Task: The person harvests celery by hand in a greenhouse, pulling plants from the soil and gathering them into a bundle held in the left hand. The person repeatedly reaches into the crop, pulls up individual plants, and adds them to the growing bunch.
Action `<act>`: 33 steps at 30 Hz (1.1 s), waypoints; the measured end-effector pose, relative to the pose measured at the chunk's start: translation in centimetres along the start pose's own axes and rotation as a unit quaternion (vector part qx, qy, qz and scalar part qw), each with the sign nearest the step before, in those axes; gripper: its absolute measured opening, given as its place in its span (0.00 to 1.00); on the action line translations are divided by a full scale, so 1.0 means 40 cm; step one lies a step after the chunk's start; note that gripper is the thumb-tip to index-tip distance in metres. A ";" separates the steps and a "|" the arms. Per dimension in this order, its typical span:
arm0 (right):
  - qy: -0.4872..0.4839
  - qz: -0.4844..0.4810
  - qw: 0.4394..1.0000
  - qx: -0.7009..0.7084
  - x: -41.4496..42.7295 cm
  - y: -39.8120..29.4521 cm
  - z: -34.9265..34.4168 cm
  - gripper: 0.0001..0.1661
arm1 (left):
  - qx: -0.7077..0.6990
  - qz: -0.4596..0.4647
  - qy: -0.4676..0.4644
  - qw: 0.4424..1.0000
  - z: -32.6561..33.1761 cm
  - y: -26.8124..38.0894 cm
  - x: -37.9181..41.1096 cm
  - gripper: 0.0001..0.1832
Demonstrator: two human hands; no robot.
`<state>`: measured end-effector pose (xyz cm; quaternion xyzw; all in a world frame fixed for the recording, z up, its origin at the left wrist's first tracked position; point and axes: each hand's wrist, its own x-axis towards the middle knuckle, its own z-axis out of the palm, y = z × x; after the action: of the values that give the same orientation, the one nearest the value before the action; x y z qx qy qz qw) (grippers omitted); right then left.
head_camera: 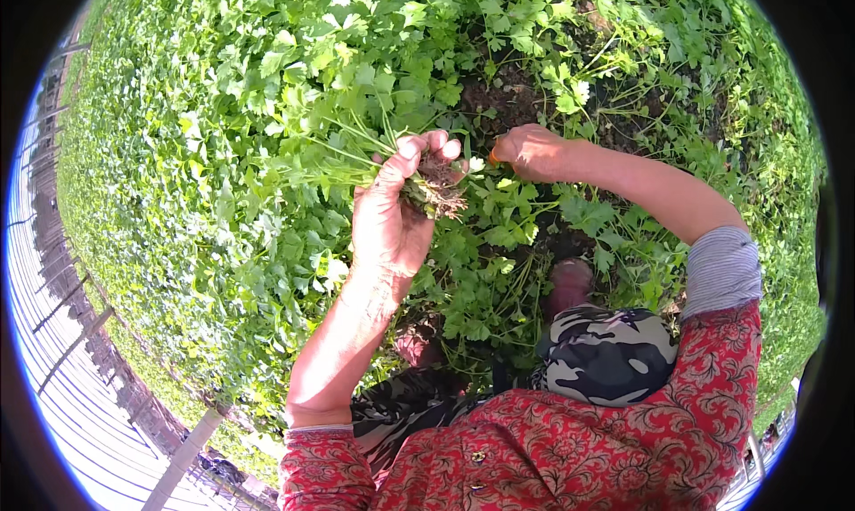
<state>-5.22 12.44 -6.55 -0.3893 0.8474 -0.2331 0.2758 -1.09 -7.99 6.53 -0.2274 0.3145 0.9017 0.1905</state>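
Observation:
My left hand point(401, 197) is closed around a bunch of uprooted leafy plants, celery by the look of them. Their soil-covered roots point(441, 190) stick out to the right of my fingers, and the thin green stems point(354, 140) fan out to the left. Right of the bunch, my right hand point(531, 152) is curled in a fist low among the leaves. A bit of an orange object point(495, 154) shows at its fingers; the rest is hidden, so I cannot tell what it is. Dark bare soil point(507, 97) lies just beyond this hand.
Dense celery plants point(220, 177) surround me. My boots point(570, 280) stand among stems close to my body, below my bent knee point(611, 357) in camouflage trousers. At the lower left are a slanting post point(184, 457) and a bright, ribbed greenhouse-like wall point(73, 411).

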 end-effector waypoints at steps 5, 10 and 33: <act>-0.076 -0.062 0.994 0.039 -0.083 -0.042 0.011 0.07 | 0.007 -0.067 0.050 0.996 -0.024 -0.138 -0.069 0.09; -0.205 0.013 0.978 -0.033 -0.172 -0.008 -0.094 0.12 | 0.126 -0.075 0.103 0.984 -0.071 -0.187 -0.088 0.08; -0.101 0.058 0.984 -0.132 -0.029 0.084 -0.019 0.03 | 0.139 0.077 0.162 0.974 -0.109 -0.147 -0.108 0.08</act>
<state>-6.86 15.46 -7.69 -0.3940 0.8595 -0.0623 0.3196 6.57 -7.42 2.95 -0.3169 0.4803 0.8121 0.0972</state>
